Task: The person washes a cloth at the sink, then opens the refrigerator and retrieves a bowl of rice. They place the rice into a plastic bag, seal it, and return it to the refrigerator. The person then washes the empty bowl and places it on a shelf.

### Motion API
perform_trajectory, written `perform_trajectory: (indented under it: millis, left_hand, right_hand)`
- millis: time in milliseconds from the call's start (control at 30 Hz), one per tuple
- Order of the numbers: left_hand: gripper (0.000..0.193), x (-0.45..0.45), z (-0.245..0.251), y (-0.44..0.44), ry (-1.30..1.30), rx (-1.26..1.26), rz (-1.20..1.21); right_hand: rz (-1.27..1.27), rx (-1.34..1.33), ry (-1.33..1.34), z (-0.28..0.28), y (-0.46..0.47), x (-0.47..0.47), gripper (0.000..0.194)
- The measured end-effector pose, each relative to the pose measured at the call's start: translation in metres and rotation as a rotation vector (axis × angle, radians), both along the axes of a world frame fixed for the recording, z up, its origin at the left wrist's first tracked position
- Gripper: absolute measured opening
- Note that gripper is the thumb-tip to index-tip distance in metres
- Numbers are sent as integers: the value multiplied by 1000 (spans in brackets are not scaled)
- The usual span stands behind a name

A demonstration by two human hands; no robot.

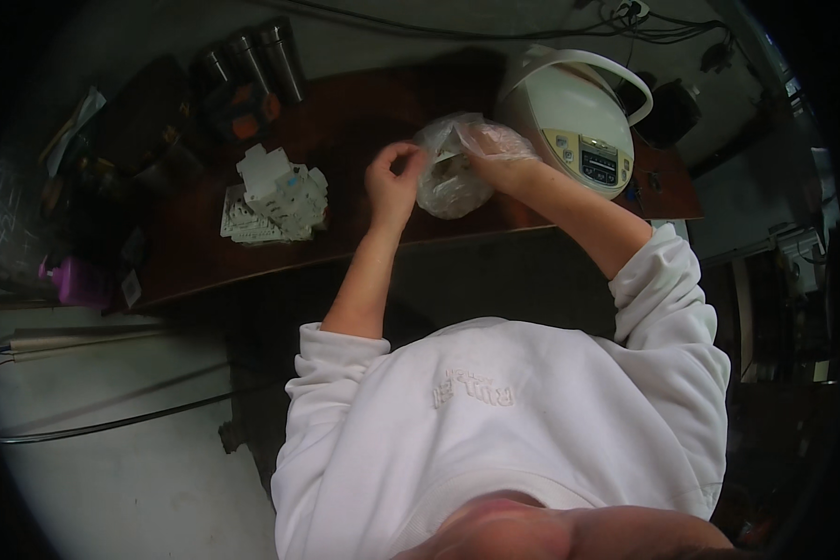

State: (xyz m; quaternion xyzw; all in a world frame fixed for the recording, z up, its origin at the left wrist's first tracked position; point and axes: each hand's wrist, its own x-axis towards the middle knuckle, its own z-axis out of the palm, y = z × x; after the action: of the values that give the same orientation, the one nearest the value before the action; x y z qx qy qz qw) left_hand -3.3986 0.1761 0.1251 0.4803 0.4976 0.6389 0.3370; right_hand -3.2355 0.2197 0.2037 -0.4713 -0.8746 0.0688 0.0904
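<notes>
A clear plastic bag (pixel 455 194) rests near the front edge of a dark reddish-brown wooden table (pixel 350 241), with some pale items dimly visible inside. At the bag's left rim, my left hand (pixel 394 175) pinches the plastic between thumb and fingers. My right hand (pixel 498 148) reaches into the bag's mouth from the right, and the plastic drapes over its fingers. What those fingers hold cannot be made out. To the left of my left hand lies a heaped pile of white plastic parts (pixel 280 199), one with a small blue mark.
A white rice cooker (pixel 567 105) with a raised handle stands close beside my right hand. Steel cylinders (pixel 283 59) and an orange-and-black object (pixel 245 115) sit at the back left. A purple pump bottle (pixel 84 281) is at far left. Black cables (pixel 462 33) run along the wall.
</notes>
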Motion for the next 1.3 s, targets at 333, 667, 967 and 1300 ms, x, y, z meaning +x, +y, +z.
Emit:
perform_trajectory:
  millis: [333, 667, 967, 1300]
  left_hand:
    - [10, -13, 16, 24, -60, 61, 145]
    - [8, -14, -11, 39, -110, -85, 237]
    - [29, -26, -22, 34, -573, -129, -200]
    - [23, -34, -49, 48, 338, -211, 116]
  right_hand:
    - [116, 169, -169, -5, -14, 8, 26]
    - [395, 408, -372, 16, -13, 8, 31]
    - [247, 494, -65, 9, 1, 31, 31]
    - [207, 429, -3, 18, 8, 28, 21]
